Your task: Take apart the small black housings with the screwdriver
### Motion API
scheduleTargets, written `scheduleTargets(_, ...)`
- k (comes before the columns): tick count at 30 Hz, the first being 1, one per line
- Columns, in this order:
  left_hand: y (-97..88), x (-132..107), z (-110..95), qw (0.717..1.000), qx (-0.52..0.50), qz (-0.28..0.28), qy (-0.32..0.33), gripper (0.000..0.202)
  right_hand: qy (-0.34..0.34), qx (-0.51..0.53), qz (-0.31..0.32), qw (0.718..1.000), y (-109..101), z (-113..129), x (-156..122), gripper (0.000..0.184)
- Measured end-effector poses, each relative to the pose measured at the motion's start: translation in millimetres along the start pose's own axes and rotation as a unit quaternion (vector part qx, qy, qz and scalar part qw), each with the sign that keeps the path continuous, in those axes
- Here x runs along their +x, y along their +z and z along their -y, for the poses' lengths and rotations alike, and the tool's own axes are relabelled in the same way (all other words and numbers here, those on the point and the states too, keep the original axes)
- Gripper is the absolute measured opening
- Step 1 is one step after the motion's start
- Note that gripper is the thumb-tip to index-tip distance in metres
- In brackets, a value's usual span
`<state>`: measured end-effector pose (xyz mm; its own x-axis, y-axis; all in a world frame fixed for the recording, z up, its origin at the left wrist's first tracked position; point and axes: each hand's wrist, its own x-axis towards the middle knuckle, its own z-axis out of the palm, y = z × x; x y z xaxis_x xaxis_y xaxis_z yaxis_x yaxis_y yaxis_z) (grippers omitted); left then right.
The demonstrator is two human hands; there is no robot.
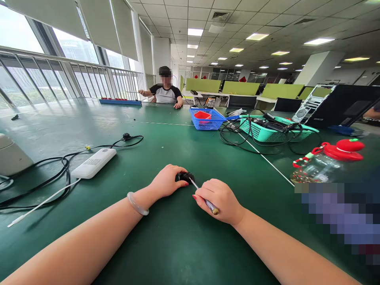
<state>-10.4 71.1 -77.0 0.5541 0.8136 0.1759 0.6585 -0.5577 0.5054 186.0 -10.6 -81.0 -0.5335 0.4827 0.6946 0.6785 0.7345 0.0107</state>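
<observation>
Two bare hands meet over a small black piece (pixel 184 177) at the middle of a long green table (pixel 190 241), as seen from just beside the worker. The left hand (pixel 166 181) is closed on the piece from its left, fingers over the far side and thumb along the near side, apparently to pin it against the tabletop and leave its right end exposed. The right hand (pixel 220 200) is clenched around the handle of a slim screwdriver-like tool (pixel 211 207), whose shaft slants far and left to that exposed end; the low, angled grip seems meant to let the tip bear in while the other hand takes the push. Whether the tip sits in a slot is too small to tell. The two hands stand near each other but apart, with bare tabletop on the near side, which likely gives the forearms room. To the left lie a white box (pixel 94 163) and looping black cables (pixel 63 162), well away from the work. At far right, a teal basket (pixel 261 133) holds tangled cords, perhaps to contain them, beside a blue basket (pixel 207 121) with a red tray (pixel 202 114) inside. A red-lidded jar (pixel 323 168) stands at right, beyond elbow's reach; across the table sits another person (pixel 166 94).
</observation>
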Motion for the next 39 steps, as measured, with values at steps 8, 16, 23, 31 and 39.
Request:
scheduleTargets(8, 0.9, 0.8, 0.8, 1.000, 0.001, -0.001, 0.002, 0.035, 0.003, 0.003, -0.006, 1.000, -0.8, -1.1, -0.1, 0.025)
scheduleTargets(16, -0.5, 2.6, 0.5, 1.000, 0.003, 0.004, 0.008, 0.034, 0.004, -0.015, 0.002, 1.000, -0.6, -0.3, 0.3, 0.027)
scheduleTargets(23, -0.3, 3.0, -1.9, 1.000, -0.005, 0.011, 0.007, 0.033, -0.054, -0.079, 0.006, 0.995, 0.8, 4.3, 4.1, 0.033)
scheduleTargets(31, 0.9, -0.1, -4.1, 1.000, 0.007, 0.002, 0.008, 0.034, -0.016, -0.013, -0.015, 1.000, -3.2, 2.4, -0.1, 0.027)
scheduleTargets(39, 1.4, 1.9, -0.9, 1.000, -0.003, 0.011, 0.015, 0.034, 0.007, 0.001, 0.003, 1.000, -3.4, 2.0, 0.3, 0.028)
